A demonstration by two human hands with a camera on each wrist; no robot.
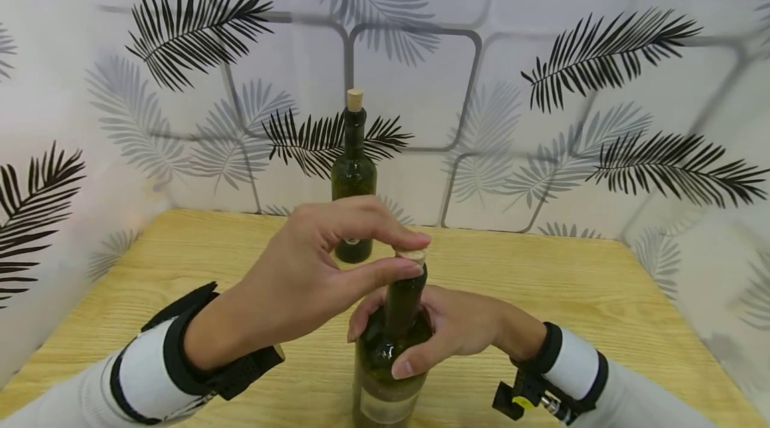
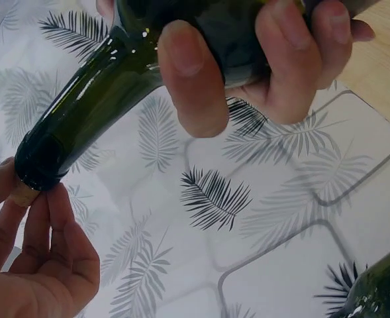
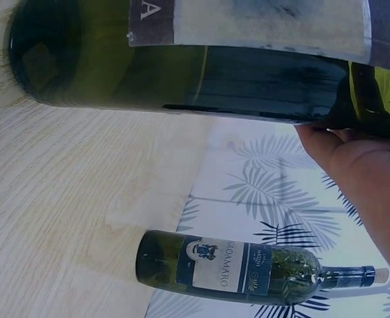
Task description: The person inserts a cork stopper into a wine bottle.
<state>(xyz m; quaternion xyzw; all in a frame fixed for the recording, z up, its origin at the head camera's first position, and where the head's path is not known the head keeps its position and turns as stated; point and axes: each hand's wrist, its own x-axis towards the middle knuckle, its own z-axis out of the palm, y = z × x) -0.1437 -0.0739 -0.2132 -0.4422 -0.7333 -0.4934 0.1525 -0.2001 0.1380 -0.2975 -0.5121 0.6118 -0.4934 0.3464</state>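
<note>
A green glass wine bottle stands upright near the table's front edge. In the head view, my left hand pinches a cork between thumb and forefinger at the bottle's mouth. The left wrist view shows that cork sitting partly inside the neck, its end between the fingertips. My right hand grips the bottle around its shoulder, just below the neck. The right wrist view shows the bottle's pale label and the side of the right hand against the glass.
Farther back on the wooden table stands a second green wine bottle, a cork projecting from its mouth. A small tan piece shows beside the left wrist strap; its kind is unclear. Leaf-patterned sheeting rises behind the table.
</note>
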